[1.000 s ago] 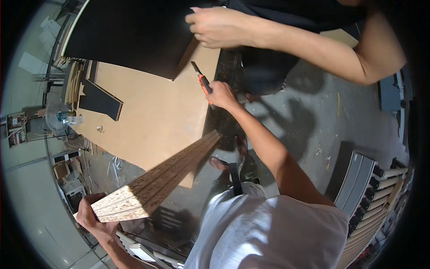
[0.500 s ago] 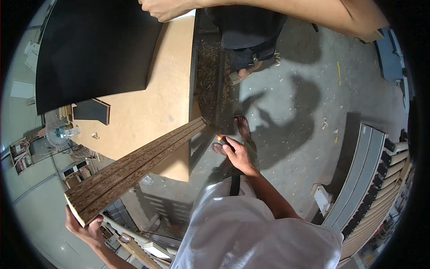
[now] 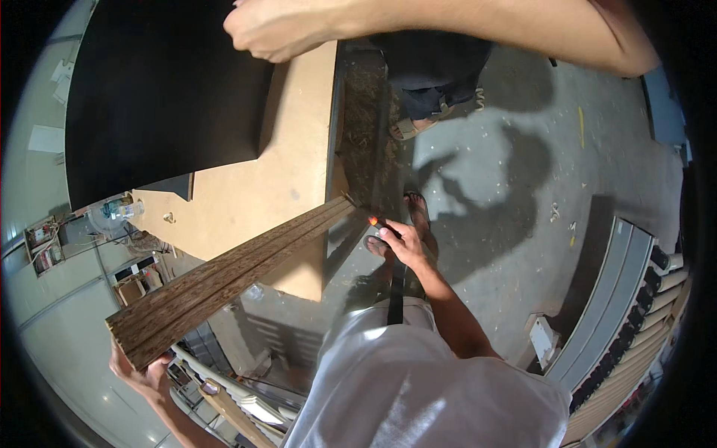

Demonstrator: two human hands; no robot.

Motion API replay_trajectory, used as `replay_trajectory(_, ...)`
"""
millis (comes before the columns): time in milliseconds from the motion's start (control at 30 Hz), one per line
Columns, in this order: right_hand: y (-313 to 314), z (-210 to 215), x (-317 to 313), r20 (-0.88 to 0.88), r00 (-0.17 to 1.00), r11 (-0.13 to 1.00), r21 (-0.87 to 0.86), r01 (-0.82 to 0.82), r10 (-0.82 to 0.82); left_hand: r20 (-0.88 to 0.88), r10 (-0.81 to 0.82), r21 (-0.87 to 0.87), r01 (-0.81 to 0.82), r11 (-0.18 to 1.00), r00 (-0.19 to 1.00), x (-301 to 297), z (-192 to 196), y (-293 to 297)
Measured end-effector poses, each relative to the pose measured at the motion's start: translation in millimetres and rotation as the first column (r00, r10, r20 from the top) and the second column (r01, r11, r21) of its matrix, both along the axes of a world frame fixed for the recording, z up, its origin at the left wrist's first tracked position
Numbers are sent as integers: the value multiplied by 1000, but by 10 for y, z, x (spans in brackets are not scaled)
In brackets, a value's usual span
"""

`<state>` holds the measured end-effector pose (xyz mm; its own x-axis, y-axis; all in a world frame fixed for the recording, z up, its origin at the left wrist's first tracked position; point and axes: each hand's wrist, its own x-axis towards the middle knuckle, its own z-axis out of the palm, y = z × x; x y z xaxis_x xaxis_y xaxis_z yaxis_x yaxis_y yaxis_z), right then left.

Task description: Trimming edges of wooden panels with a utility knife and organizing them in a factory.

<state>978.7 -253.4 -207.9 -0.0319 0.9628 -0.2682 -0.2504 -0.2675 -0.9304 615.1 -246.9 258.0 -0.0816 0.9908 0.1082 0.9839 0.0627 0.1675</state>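
Note:
A long brown chipboard strip (image 3: pixel 239 276) with grooves along its length slants up from the lower left, its far end beside the worktable's edge. My left hand (image 3: pixel 146 373) is closed round its near end, thumb on one side and fingers on the other. My right hand (image 3: pixel 407 246), off to the right of the strip's far end, is closed on a small black tool with an orange-red tip (image 3: pixel 375 222); its exact kind is not clear. Between strip and tool there is a gap.
Another person's hand (image 3: pixel 276 33) reaches across the top, by a large black panel (image 3: pixel 168 97) over the light wooden worktable (image 3: pixel 299 134). That person's sandalled foot (image 3: pixel 411 128) stands beyond mine. A roller conveyor (image 3: pixel 609 299) runs along the right. Wood chips (image 3: pixel 366 127) litter the floor beside the table.
The strip's near end has tilted, so its pale end face no longer shows. The other person's arm has come lower into view, and the black panel covers more of a small dark board on the table.

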Motion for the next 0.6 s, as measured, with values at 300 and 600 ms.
replay_trajectory(300, -27, -131, -56, 133, 991, 1000, -10, -23, 24, 48, 6, 30, -7, 1000, 999, 371, -68, 147)
replay_trajectory(600, 452, -406, -336, 158, 966, 959, -167, 229, -203, 84, 28, 184, -43, 982, 996, 605, -214, 187)
